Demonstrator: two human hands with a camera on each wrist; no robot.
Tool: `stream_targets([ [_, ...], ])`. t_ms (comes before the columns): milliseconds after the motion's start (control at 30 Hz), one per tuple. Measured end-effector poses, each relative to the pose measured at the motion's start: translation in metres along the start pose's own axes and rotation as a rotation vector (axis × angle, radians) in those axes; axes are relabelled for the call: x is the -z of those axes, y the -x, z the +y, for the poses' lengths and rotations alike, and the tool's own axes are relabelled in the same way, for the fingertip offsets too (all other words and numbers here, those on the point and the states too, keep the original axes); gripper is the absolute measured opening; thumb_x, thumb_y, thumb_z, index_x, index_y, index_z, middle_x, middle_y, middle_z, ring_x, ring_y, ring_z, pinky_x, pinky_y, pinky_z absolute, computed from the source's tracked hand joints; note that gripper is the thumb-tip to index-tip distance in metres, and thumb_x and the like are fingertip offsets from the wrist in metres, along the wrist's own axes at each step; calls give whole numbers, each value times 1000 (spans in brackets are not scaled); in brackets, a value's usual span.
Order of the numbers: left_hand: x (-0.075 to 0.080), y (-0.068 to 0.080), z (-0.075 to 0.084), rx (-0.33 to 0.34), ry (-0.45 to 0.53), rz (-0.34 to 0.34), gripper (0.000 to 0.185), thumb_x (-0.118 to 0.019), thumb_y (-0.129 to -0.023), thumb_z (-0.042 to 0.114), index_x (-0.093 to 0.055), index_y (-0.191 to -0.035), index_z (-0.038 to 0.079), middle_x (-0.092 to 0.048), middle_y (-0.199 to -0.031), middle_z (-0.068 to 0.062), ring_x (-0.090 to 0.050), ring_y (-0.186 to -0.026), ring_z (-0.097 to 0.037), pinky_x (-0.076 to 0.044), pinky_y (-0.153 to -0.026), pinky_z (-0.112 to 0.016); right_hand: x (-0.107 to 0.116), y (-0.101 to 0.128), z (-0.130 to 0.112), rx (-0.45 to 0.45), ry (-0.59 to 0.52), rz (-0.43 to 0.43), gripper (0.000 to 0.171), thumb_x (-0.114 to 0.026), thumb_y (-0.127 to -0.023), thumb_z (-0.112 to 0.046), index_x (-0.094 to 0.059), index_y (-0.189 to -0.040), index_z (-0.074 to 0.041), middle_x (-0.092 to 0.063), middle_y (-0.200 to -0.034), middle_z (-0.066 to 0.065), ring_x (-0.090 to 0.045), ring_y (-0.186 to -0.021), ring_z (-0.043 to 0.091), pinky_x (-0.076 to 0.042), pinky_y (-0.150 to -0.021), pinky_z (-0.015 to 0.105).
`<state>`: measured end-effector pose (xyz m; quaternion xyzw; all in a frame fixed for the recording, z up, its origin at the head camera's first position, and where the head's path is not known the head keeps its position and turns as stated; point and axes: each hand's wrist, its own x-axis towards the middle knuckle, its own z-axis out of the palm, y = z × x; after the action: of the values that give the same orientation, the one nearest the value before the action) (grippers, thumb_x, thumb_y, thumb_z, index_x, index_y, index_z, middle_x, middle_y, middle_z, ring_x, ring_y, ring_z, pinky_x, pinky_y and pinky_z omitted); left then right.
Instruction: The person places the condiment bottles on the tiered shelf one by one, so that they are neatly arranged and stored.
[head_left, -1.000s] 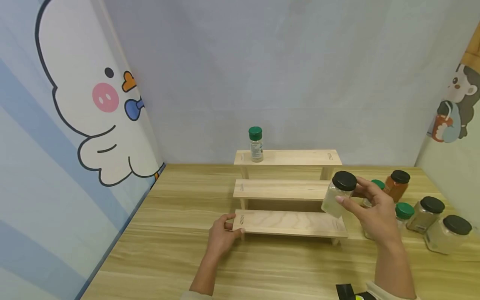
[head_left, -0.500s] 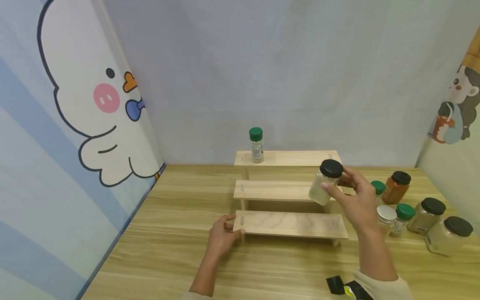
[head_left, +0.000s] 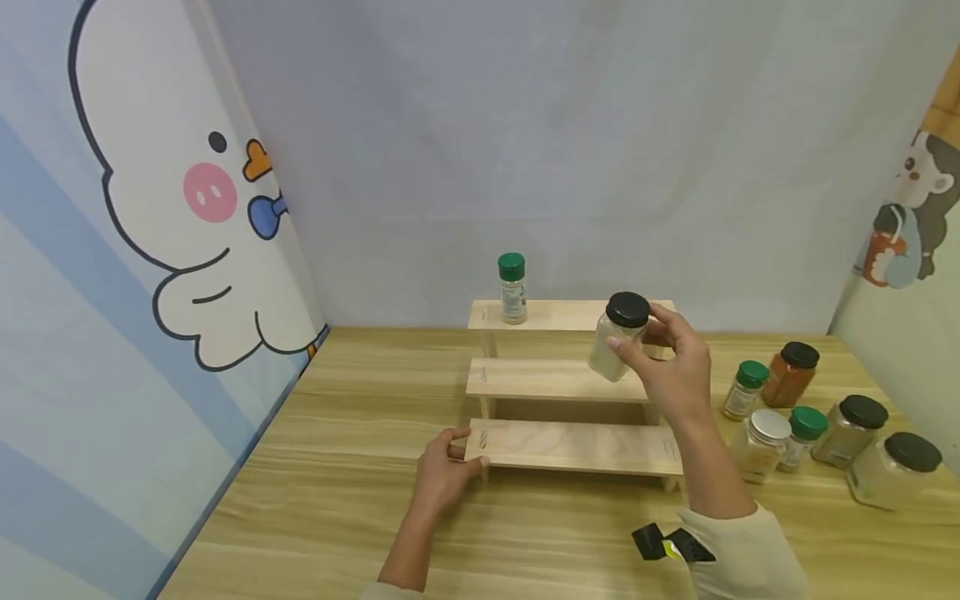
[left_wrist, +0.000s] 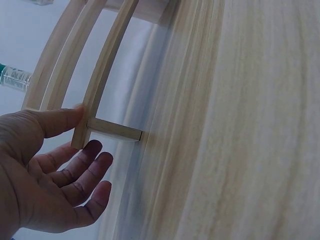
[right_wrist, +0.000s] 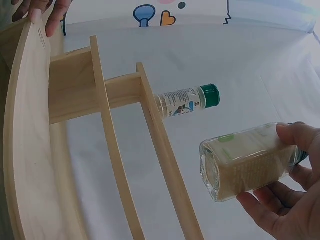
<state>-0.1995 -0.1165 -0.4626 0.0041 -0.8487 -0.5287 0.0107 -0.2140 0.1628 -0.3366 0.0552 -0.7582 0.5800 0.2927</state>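
1. The right hand holds a black-lidded jar of pale powder in the air, thumb and fingers wrapped round its body just under the lid. From the head view the jar hangs over the right part of the three-step wooden rack, level with the gap between the middle and top steps.

2. The jar's long axis is tilted, the lid leaning toward the right edge of the table and the base toward the rack. In the right wrist view the jar shows its square base facing the steps, with fingers curled over its side.

3. The top step lies directly beyond the jar's base, toward the far edge of the table. A green-capped bottle stands upright at that step's left end, well apart from the jar.

4. The left hand rests on the table at the left end of the lowest step. Its grip is loose: thumb against the board's end, the other fingers relaxed beside the leg, clamped on nothing.

5. The right hand is the nearer to the upper steps.

6. Near the right edge of the table stand six other jars, none of them touched.
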Motion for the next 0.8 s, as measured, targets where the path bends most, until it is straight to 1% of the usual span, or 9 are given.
stream_targets([
  [100,0,-1,-1,1,0,-4,53,-77,-76,13,-56,-122,0,-61,-93,-13,-58,-79,-25,-50,-63,-35,-6,-6,-3,31,-10,-7,51,-76,-77,-7,-57,-124,-2,-62,-97,18,-53,-85,16,-43,-71,24],
  [200,0,-1,-1,-1,3,-4,53,-77,-76,12,-56,-122,-1,-61,-92,-13,-58,-78,-24,-50,-62,-35,-12,-13,-4,55,-12,-7,51,-76,-76,-6,-57,-123,0,-62,-97,19,-53,-84,18,-41,-74,30],
  [333,0,-1,-1,2,4,-5,52,-77,-76,12,-56,-122,-1,-61,-92,-13,-58,-78,-25,-50,-62,-35,-22,-22,-5,74,-2,-8,51,-76,-77,-9,-57,-123,1,-63,-95,20,-54,-84,22,-39,-80,39],
  [467,0,-1,-2,1,8,-10,53,-77,-76,11,-55,-122,-1,-62,-92,-13,-59,-79,-25,-50,-62,-35,-30,-30,-6,91,1,2,52,-77,-76,-10,-57,-122,2,-63,-94,21,-55,-84,28,-38,-83,44],
  [567,-1,-1,-2,1,12,-8,52,-77,-76,11,-56,-122,-1,-63,-91,-13,-59,-79,-25,-50,-62,-34,-36,-35,-6,95,2,17,53,-78,-74,-10,-57,-122,2,-64,-94,22,-57,-84,31,-40,-80,44],
  [667,-1,-1,-2,-7,10,-9,53,-77,-76,11,-56,-122,-2,-62,-91,-13,-59,-79,-24,-50,-61,-35,-42,-39,-6,74,15,30,55,-79,-74,-14,-57,-122,2,-64,-95,20,-58,-84,30,-42,-74,39],
  [800,0,-1,-1,-5,9,-7,53,-77,-76,11,-55,-122,-2,-62,-91,-13,-59,-78,-24,-50,-61,-35,-52,-46,-4,31,21,56,57,-80,-74,-19,-57,-123,1,-63,-94,18,-58,-82,25,-44,-68,30],
])
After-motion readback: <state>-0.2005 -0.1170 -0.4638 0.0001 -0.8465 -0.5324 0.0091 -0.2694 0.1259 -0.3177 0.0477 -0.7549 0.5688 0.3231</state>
